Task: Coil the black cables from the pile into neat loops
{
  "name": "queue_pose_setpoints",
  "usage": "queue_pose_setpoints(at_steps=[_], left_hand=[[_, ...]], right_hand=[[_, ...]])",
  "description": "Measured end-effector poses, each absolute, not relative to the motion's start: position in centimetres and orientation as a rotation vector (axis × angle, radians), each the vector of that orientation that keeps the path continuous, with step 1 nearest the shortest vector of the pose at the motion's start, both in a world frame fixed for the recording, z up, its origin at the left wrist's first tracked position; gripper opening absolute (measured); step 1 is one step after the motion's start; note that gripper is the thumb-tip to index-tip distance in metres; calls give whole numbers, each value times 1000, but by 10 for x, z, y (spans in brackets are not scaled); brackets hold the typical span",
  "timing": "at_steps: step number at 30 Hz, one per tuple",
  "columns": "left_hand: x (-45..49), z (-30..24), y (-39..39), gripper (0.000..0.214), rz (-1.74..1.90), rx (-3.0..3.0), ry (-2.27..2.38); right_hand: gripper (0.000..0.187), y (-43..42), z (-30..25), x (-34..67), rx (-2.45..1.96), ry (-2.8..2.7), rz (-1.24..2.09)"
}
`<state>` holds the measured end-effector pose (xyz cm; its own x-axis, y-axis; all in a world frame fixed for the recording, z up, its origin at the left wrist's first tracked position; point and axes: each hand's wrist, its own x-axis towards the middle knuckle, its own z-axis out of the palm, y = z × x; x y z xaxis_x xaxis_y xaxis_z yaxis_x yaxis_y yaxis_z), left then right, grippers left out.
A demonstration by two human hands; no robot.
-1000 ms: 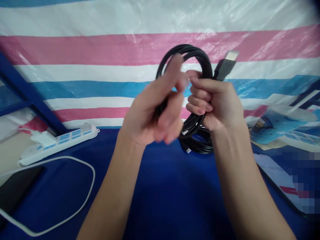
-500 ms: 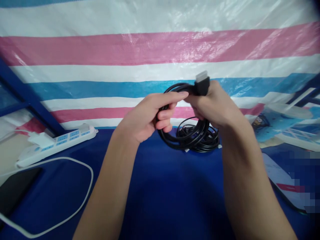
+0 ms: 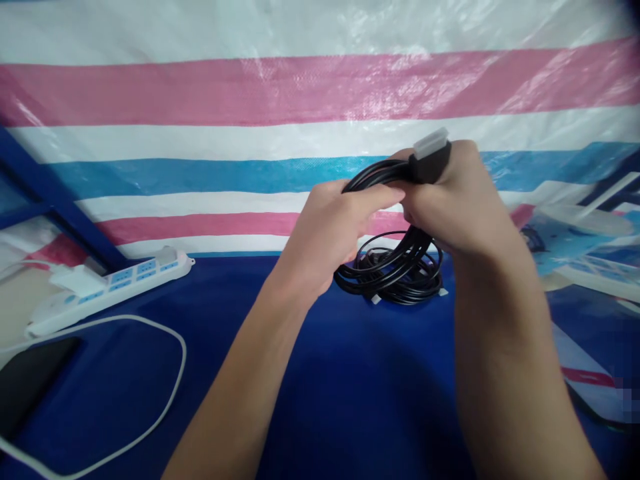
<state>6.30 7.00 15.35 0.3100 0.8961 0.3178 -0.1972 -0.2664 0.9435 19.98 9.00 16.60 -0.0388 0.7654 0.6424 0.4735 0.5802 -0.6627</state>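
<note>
A coiled black cable [image 3: 350, 283] is held up in front of me between both hands. My left hand [image 3: 333, 230] is closed round the left side of the loops, its thumb stretched toward the right hand. On the other side, my right hand [image 3: 445, 200] grips the coil near its top. The cable's flat black connector [image 3: 433, 160], with a clear cap on its end, sticks up beside the right hand. Behind and below the held loops, another heap of black coiled cable [image 3: 410, 293] with small white tags lies on the blue table [image 3: 350, 387].
A white power strip [image 3: 120, 280] with a plugged-in adapter stands at the left, near a white cord [image 3: 183, 353] and a dark flat device [image 3: 35, 373]. At the right are a blue cup [image 3: 570, 233] with a straw and a phone-like slab [image 3: 587, 363]. Striped sheeting [image 3: 250, 93] hangs behind.
Both hands have shifted to the right with the coiled cable, and the connector has moved right and slightly up. The left fingers, visible earlier, are now mostly hidden behind the hand.
</note>
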Motion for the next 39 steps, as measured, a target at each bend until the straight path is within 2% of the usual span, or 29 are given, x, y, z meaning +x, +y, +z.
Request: queue_pose_setpoints(at_steps=[4,7,10,13,17,22,28,31,34,39], left_hand=[[49,140,82,22,1411,1421,866],[15,99,99,15,1299,1295,1166],[-35,43,117,14,1167,1170,1416],[-77,0,130,29,1115,1098,1691],[-105,-16,140,37,1048,1194,1980],[-125,-10,137,33,791,1488,2192],[-147,-6,126,35,645,1623,2344],[-137,3,115,43,664,1730,2413],[-109,11,99,43,662,1920,2376],[-58,8,76,53,599,2139,2268]], right_hand=[[16,115,139,185,-1157,-1461,654],[10,140,92,153,-1325,-1493,959],[18,160,39,104,-1437,-1562,1250],[26,172,1,57,-1468,-1589,1342],[33,177,-17,31,-1447,-1661,1238],[31,176,-15,47,-1363,-1907,1070],[33,142,1,116,-1245,-2157,914],[23,111,18,175,-1214,-2203,798],[23,84,34,237,-1252,-2115,563],[31,70,34,314,-1409,-1829,-61]])
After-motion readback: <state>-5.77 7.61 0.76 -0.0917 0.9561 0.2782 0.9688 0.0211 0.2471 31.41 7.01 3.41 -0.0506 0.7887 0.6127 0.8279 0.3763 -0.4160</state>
